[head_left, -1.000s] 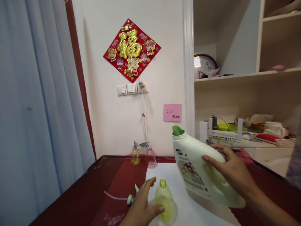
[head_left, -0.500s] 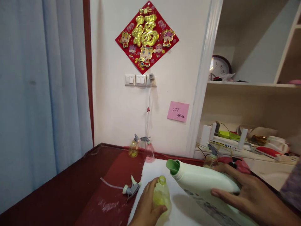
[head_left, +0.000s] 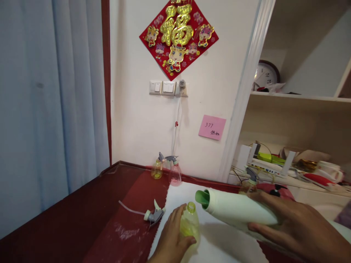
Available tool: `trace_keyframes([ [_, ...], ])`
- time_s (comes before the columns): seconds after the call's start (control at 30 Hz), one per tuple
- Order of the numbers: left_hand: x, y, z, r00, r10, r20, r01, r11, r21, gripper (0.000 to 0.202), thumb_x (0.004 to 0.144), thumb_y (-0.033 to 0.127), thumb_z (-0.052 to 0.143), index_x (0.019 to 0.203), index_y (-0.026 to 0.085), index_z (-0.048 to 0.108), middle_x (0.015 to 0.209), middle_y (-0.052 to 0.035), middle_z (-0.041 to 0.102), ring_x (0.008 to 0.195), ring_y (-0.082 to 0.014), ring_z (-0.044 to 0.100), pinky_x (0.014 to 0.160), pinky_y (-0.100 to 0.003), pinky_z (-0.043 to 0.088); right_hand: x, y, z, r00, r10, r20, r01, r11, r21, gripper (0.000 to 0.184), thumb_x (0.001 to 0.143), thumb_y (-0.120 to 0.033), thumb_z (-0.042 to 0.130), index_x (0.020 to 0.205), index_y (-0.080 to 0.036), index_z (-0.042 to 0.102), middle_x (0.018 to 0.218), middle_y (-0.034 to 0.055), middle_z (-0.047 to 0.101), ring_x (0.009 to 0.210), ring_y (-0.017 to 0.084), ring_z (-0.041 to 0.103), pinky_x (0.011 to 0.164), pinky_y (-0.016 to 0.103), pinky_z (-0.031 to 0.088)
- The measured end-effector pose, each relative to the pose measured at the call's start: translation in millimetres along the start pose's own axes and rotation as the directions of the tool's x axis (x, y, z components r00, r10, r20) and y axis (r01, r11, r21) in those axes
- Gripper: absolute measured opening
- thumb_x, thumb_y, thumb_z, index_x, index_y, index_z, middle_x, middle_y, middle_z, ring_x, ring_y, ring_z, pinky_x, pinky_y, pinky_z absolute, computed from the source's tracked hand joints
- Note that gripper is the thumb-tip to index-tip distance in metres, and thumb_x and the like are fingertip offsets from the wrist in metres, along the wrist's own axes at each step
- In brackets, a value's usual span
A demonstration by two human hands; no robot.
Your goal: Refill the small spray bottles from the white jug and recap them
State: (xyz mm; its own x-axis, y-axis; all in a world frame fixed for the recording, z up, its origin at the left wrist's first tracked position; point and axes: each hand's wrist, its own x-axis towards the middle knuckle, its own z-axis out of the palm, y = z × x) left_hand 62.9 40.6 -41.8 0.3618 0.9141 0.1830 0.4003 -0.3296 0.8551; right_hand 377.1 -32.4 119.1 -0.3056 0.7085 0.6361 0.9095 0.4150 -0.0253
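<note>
Your left grip [head_left: 173,235] is wrapped around the yellow bottle [head_left: 191,223], which stands upright and open-necked on the white sheet [head_left: 179,193]; your right grip [head_left: 287,221] clasps the pale green jug [head_left: 233,205], tilted nearly level, its mouth just right of the bottle's neck. At the sheet's left edge, a spray head [head_left: 154,216] lies on the dark red surface [head_left: 74,219]. Beyond, amber [head_left: 157,171] and pink spray bottles [head_left: 174,175] stand near the wall.
</note>
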Motion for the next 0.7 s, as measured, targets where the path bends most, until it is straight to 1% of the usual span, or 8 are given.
trace_keyframes([
  [0.17,-2.0,5.1,-1.3,1.000,-0.027,0.001,0.027,1.000,0.002,0.095,0.065,0.019,0.064,0.155,0.015,0.034,0.161,-0.0147,0.041,0.150,-0.0302,0.033,0.127,-0.043,0.021,-0.1,-0.9,0.4,0.991,-0.120,-0.064,0.114,0.990,-0.087,0.048,0.077,-0.066,0.073,0.113,-0.034,0.074,0.097,0.0011,0.083,0.070,0.031,0.079,0.051,0.038,0.065],
  [0.33,-3.0,8.4,-2.5,0.999,-0.031,0.008,0.031,0.999,-0.006,0.094,0.066,0.021,0.064,0.155,0.015,0.035,0.161,-0.0143,0.041,0.150,-0.0301,0.033,0.127,-0.041,0.021,0.9,-2.8,-0.7,0.983,-0.166,-0.082,0.153,0.978,-0.144,0.048,0.079,-0.065,0.072,0.114,-0.033,0.076,0.098,0.0024,0.083,0.071,0.032,0.079,0.052,0.041,0.066],
  [0.43,-3.1,6.6,-1.6,1.000,-0.022,0.003,0.022,1.000,0.002,0.094,0.066,0.021,0.063,0.155,0.015,0.034,0.161,-0.0143,0.040,0.150,-0.0301,0.032,0.127,-0.042,0.021,3.1,-4.6,-2.6,0.973,-0.212,-0.090,0.197,0.969,-0.150,0.047,0.078,-0.061,0.075,0.114,-0.031,0.076,0.097,0.0021,0.083,0.070,0.031,0.079,0.051,0.040,0.066],
  [0.53,-2.7,5.9,-1.5,1.000,0.001,0.002,-0.001,1.000,0.014,0.093,0.067,0.021,0.063,0.155,0.014,0.035,0.161,-0.0146,0.041,0.150,-0.0297,0.033,0.127,-0.042,0.021,4.0,-5.9,-3.0,0.972,-0.219,-0.087,0.207,0.970,-0.131,0.046,0.075,-0.056,0.080,0.114,-0.032,0.076,0.097,0.0000,0.083,0.069,0.028,0.079,0.051,0.036,0.065],
  [0.63,-2.7,7.9,-2.6,1.000,-0.002,0.004,0.002,1.000,0.014,0.093,0.067,0.021,0.064,0.155,0.014,0.035,0.160,-0.0152,0.042,0.149,-0.0293,0.034,0.127,-0.042,0.022,2.6,-6.1,-1.3,0.979,-0.192,-0.067,0.183,0.976,-0.119,0.046,0.074,-0.057,0.080,0.114,-0.034,0.077,0.097,-0.0015,0.083,0.070,0.027,0.079,0.053,0.035,0.064],
  [0.7,-2.8,9.5,-3.0,1.000,-0.009,0.006,0.009,1.000,0.012,0.093,0.067,0.021,0.064,0.155,0.012,0.034,0.161,-0.0161,0.041,0.149,-0.0292,0.034,0.127,-0.042,0.021,1.6,-6.2,0.0,0.979,-0.195,-0.056,0.186,0.973,-0.135,0.046,0.075,-0.057,0.079,0.115,-0.034,0.077,0.098,-0.0007,0.083,0.071,0.027,0.078,0.056,0.035,0.064],
])
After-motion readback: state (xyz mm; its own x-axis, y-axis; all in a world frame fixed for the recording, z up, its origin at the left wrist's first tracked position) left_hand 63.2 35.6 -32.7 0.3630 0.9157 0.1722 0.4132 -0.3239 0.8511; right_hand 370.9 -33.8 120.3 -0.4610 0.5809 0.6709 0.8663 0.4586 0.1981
